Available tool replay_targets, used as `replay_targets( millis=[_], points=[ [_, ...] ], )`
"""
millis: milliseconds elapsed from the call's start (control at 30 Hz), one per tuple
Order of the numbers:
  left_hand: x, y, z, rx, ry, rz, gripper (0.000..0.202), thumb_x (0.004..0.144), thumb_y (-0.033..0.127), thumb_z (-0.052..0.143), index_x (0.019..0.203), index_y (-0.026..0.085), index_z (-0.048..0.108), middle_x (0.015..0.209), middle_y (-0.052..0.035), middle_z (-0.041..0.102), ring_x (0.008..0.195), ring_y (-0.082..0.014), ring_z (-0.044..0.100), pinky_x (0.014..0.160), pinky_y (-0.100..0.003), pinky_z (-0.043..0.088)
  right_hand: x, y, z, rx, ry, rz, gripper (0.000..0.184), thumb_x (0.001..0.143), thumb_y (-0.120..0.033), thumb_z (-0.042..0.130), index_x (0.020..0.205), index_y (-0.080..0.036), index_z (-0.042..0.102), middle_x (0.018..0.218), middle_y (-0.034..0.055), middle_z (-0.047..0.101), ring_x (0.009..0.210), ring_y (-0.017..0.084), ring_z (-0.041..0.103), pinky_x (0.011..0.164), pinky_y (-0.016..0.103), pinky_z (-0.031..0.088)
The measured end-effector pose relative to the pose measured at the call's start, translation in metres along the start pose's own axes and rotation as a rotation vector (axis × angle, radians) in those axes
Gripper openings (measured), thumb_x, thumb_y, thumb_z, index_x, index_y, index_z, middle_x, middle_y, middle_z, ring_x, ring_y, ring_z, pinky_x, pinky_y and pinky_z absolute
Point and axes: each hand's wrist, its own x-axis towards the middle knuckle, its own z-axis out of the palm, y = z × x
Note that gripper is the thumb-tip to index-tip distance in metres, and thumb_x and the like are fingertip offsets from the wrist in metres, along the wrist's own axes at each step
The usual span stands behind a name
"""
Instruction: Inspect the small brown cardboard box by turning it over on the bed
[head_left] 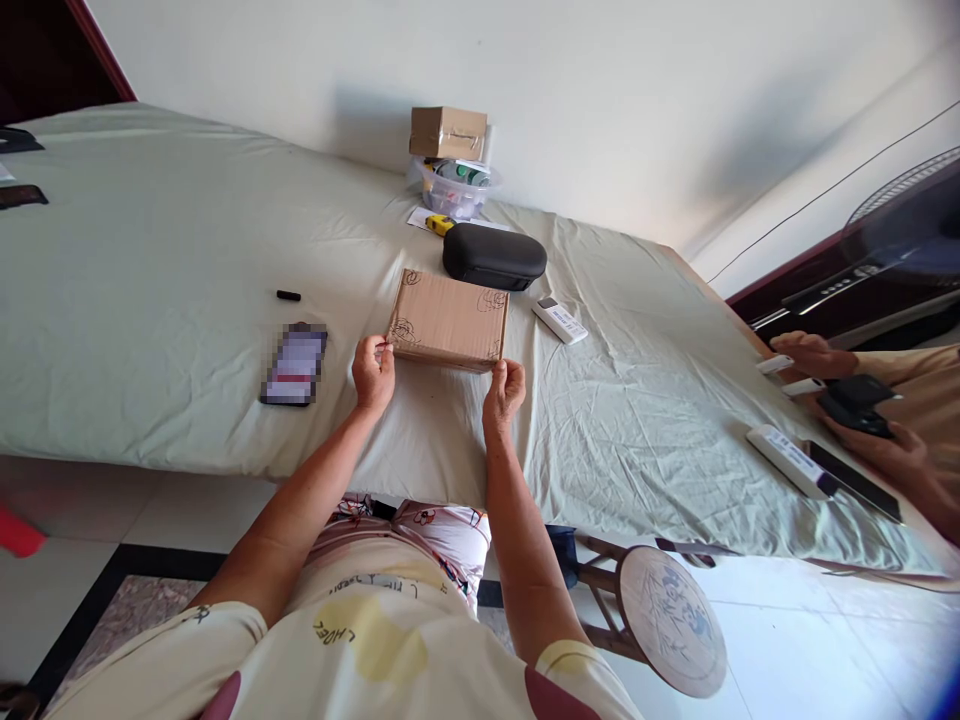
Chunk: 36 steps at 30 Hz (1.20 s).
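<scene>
A closed cardboard box [450, 318] lies flat near the table's front edge, with dark scribbled curls drawn at its corners. My left hand [373, 374] is closed at the box's near left corner. A small dark red thing [382, 346] shows at its fingertips, too little of it to name. On the near right corner, the thumb and fingers of my right hand [504, 392] pinch the box's edge. Just behind the box sits a black hard case [495, 256]. To the left lie a phone [295, 368] with a blurred screen and a short black cap-like piece [289, 295].
A yellow tape measure [439, 225] lies before a clear plastic tub [457, 195] topped by a small carton [448, 132]. A white slim box [561, 321] is right of the cardboard box. Another person's hands [877, 440] hold a black object. A round stool [673, 620] stands below.
</scene>
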Motion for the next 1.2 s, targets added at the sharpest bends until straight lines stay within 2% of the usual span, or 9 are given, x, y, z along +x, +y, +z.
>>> replay_targets(
  millis=[267,500,667,867,1000,1200],
  points=[
    [0.004,-0.002,-0.003,0.029,0.070,0.030,0.010,0.094,0.024,0.056,0.101,0.021,0.062,0.096,-0.0066,0.071,0.089,-0.0205,0.068,0.087,-0.032,0.055,-0.003,-0.002,0.001,0.040,-0.034,-0.063,0.040,0.096,-0.060,0.053,0.088,-0.022,0.058,0.080,0.0014,0.060,0.074,0.016,0.055,0.072,0.029,0.048],
    [0.005,-0.001,-0.004,0.045,0.049,0.009,0.009,0.092,0.020,0.058,0.101,0.022,0.060,0.097,-0.0064,0.069,0.090,-0.0212,0.067,0.091,-0.034,0.054,-0.001,0.014,0.007,0.041,-0.064,-0.027,0.030,0.090,-0.052,0.058,0.095,-0.022,0.060,0.087,0.0030,0.065,0.078,0.016,0.060,0.074,0.030,0.051],
    [0.005,0.002,-0.003,0.034,0.043,-0.009,0.014,0.090,0.015,0.058,0.101,0.023,0.059,0.096,-0.0052,0.068,0.088,-0.0195,0.066,0.088,-0.032,0.055,0.000,0.024,0.007,-0.038,-0.086,-0.053,0.028,0.091,-0.049,0.056,0.098,-0.022,0.061,0.092,0.0049,0.069,0.081,0.018,0.063,0.076,0.032,0.051],
    [0.004,-0.003,-0.002,0.115,-0.027,-0.134,0.017,0.085,0.011,0.060,0.097,0.023,0.057,0.096,-0.0045,0.068,0.083,-0.0186,0.066,0.083,-0.032,0.054,0.001,0.033,0.006,-0.111,-0.161,-0.094,0.025,0.094,-0.043,0.054,0.106,-0.023,0.061,0.096,0.0059,0.069,0.086,0.019,0.065,0.078,0.034,0.053],
    [0.004,-0.008,-0.002,0.148,-0.065,-0.143,0.018,0.083,0.012,0.061,0.096,0.024,0.055,0.095,-0.0033,0.068,0.084,-0.0182,0.066,0.084,-0.032,0.053,0.001,0.040,0.004,-0.240,-0.251,-0.076,0.027,0.088,-0.035,0.059,0.113,-0.022,0.059,0.095,0.0047,0.068,0.086,0.020,0.064,0.083,0.037,0.053],
    [0.006,-0.010,-0.004,0.150,-0.094,-0.148,0.017,0.083,0.013,0.060,0.095,0.023,0.054,0.097,-0.0050,0.069,0.085,-0.0192,0.067,0.085,-0.034,0.054,-0.002,0.041,0.001,-0.448,-0.331,-0.088,0.034,0.084,-0.023,0.061,0.118,-0.019,0.060,0.100,0.0088,0.068,0.096,0.024,0.063,0.090,0.040,0.052]
  ],
)
